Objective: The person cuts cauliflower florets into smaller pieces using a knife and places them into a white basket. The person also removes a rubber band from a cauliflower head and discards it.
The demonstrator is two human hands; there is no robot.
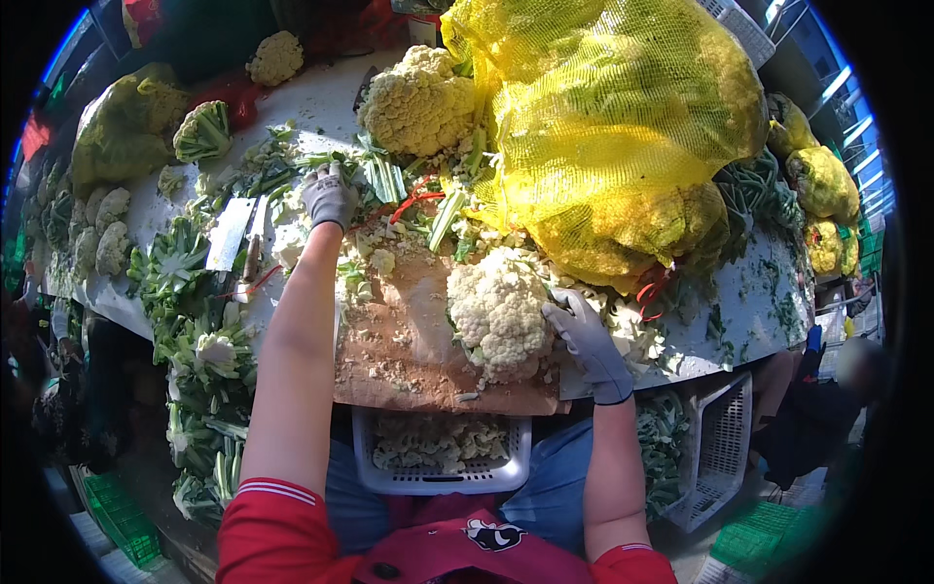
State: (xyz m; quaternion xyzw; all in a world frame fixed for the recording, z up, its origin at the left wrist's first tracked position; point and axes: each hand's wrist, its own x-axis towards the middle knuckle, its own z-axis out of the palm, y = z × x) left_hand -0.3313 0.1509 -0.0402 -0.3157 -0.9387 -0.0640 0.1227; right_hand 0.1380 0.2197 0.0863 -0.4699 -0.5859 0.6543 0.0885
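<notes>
My left hand (330,196), in a grey glove, reaches over cut leaves and stalk scraps (383,175) on the worktable. Its fingertips lie among the green trimmings, and whether they grip any is hidden. A large cauliflower head (500,314) sits curd-up on a brown cutting board (408,343). Against its right side rests my gloved right hand (587,339), fingers apart and not closed around it. Left of my left forearm lie a broad-bladed cleaver (232,233) and a narrower knife with a wooden handle (251,261).
A yellow mesh sack of cauliflowers (620,146) bulks at the back right. Another cauliflower (419,102) stands beside it. Leaf trimmings (211,379) spill over the left edge. A white plastic basket (441,482) with florets sits at my lap. A person (810,416) is at far right.
</notes>
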